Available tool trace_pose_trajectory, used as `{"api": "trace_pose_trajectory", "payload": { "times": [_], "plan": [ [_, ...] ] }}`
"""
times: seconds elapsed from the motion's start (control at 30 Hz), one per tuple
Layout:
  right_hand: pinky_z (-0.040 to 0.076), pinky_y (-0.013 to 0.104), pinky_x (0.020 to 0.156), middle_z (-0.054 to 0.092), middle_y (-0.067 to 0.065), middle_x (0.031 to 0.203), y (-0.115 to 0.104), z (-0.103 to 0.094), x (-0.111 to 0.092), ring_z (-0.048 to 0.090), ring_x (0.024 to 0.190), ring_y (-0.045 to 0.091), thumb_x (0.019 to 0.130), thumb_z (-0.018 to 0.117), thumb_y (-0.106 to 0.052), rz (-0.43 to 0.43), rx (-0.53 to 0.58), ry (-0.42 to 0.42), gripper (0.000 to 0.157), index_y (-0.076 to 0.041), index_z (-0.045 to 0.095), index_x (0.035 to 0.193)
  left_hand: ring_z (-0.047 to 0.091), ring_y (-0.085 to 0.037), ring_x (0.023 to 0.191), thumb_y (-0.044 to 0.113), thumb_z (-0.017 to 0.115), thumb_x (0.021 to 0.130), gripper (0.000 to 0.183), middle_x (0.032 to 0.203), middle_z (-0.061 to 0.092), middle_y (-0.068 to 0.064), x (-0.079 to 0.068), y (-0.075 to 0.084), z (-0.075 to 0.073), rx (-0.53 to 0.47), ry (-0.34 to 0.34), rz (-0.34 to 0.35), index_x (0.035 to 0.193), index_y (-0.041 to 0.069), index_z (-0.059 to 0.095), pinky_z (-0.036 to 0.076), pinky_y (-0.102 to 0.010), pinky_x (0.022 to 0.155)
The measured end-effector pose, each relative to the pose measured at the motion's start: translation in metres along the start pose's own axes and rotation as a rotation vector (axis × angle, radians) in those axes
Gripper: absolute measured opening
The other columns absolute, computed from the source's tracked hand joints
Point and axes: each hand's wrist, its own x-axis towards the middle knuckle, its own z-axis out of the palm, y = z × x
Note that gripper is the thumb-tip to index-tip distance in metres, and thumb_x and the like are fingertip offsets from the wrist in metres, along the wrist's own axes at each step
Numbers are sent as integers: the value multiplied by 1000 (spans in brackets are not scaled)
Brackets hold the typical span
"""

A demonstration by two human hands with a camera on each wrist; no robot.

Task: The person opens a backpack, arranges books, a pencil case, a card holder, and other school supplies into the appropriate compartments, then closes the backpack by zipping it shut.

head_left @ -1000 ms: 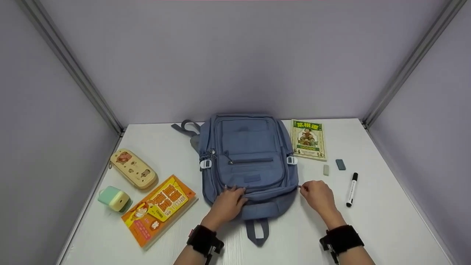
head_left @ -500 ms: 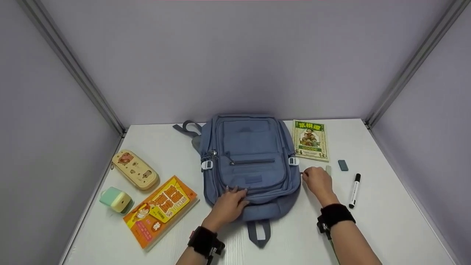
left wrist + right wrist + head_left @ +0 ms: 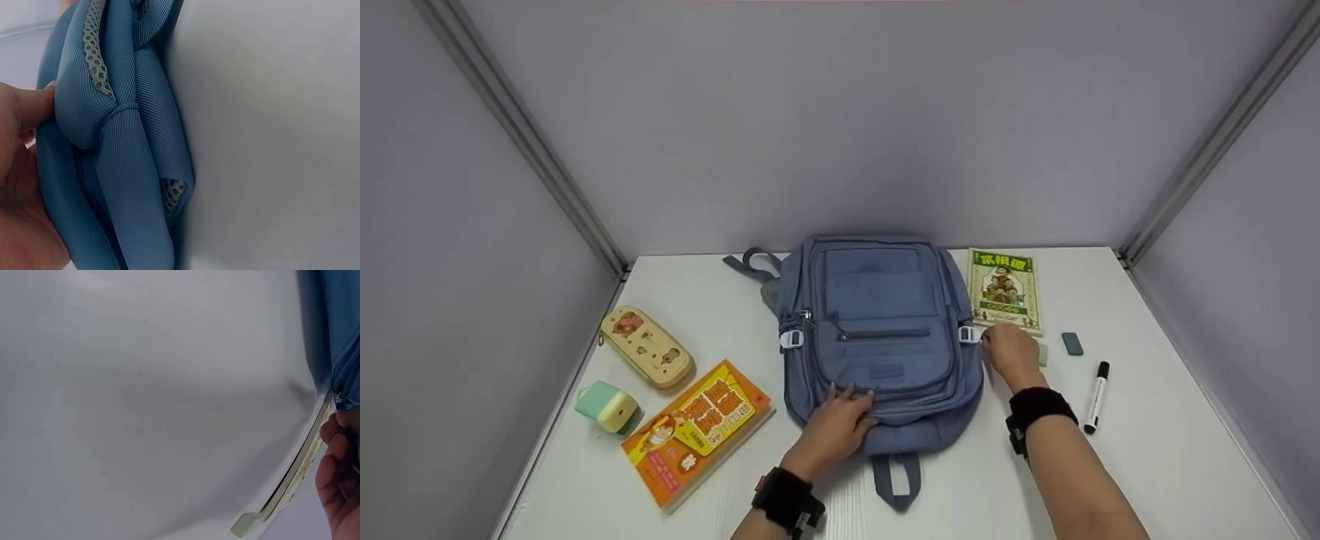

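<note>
Backpack (image 3: 885,292): matt cloth, finely ribbed; mesh strip (image 3: 96,64), rough, open-holed; side buckles (image 3: 970,335), smooth plastic; zip slider (image 3: 338,398), bright metal. Left of the backpack: orange book (image 3: 697,435), paper, smooth cover. Right of the backpack: marker (image 3: 1097,397), smooth plastic. Beneath the backpack: tabletop (image 3: 960,495), smooth, faint sheen.

The table (image 3: 960,499) carries one backpack (image 3: 885,292), one marker (image 3: 1096,397) nearer the right edge, and, nearer the left edge, one pencil case (image 3: 649,347) and one mint-and-yellow box (image 3: 609,406). There are two books, an orange book (image 3: 697,435) and a green book (image 3: 1003,292) by the back edge, and two blocks, a dark block (image 3: 1072,343) and a pale block (image 3: 1043,355). One left hand (image 3: 836,429) and one right hand (image 3: 1011,351) make two.
</note>
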Motion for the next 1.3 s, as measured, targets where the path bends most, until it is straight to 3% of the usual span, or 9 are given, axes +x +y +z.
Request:
{"api": "trace_pose_trajectory", "payload": {
  "times": [0.27, 0.47, 0.57, 0.7, 0.8, 0.9, 1.03, 1.13, 1.3],
  "plan": [
    [46, 43, 50, 62, 14, 66, -1, -2, 15, 59, 57, 30, 89, 56, 3, -40, -37, -35, 26, -5, 63, 65, 45, -41, 131, 27, 61, 98, 42, 132, 60, -17, 0, 0, -1, -14, -14, 1, 134, 6, 59, 26, -57, 110],
    [39, 35, 51, 52, 7, 58, 2, -9, 16, 47, 53, 22, 91, 52, 5, -73, 58, -87, 32, -6, 55, 60, 47, -40, 130, 26, 61, 98, 40, 130, 60, -18, 0, 3, 1, 17, 12, -13, 133, 6, 60, 29, -57, 109],
    [40, 33, 51, 55, 8, 61, 1, -13, 14, 49, 55, 21, 92, 53, 4, -76, 82, -138, 27, -3, 62, 67, 48, -40, 129, 25, 61, 98, 40, 128, 62, -18, 1, 4, 1, 33, 18, -14, 133, 5, 60, 28, -56, 109],
    [51, 43, 61, 68, 20, 91, -9, -23, 8, 65, 76, 33, 91, 60, 2, -81, 21, -150, 16, 3, 73, 99, 53, -39, 124, 22, 63, 96, 35, 118, 67, -15, 3, 3, 2, 48, 30, -7, 127, 4, 62, 32, -58, 106],
    [52, 52, 78, 60, 27, 120, -21, -32, 2, 62, 101, 43, 88, 65, 2, -123, -21, -134, 31, 2, 68, 118, 58, -38, 118, 20, 65, 95, 26, 105, 71, -11, 6, 4, 1, 45, 48, 1, 116, 6, 63, 36, -60, 102],
    [46, 55, 91, 50, 30, 133, -36, -41, -7, 54, 116, 46, 89, 67, -2, -210, 21, -143, 38, 2, 62, 126, 63, -35, 111, 21, 65, 95, 16, 94, 70, -8, 8, 6, 0, 56, 66, -2, 104, 8, 62, 40, -61, 98],
    [37, 57, 102, 44, 27, 142, -60, -51, -27, 43, 129, 46, 96, 66, -24, -336, 165, -265, 46, -1, 57, 135, 68, -30, 91, 22, 66, 94, 14, 86, 67, -8, 9, 8, 0, 105, 103, -5, 95, 9, 60, 46, -59, 92],
    [34, 57, 105, 40, 23, 148, -79, -54, -43, 38, 135, 43, 93, 66, -40, -404, 260, -428, 59, -7, 54, 141, 67, -27, 78, 22, 67, 93, 15, 81, 64, -7, 10, 11, -2, 145, 132, 3, 91, 9, 59, 50, -56, 86],
    [36, 53, 105, 40, 18, 150, -102, -47, -64, 39, 136, 38, 88, 73, -38, -464, 275, -588, 64, -11, 53, 142, 67, -26, 72, 23, 67, 94, 17, 77, 64, -6, 14, 16, -9, 195, 138, -13, 88, 10, 57, 53, -50, 78]
  ]
}}
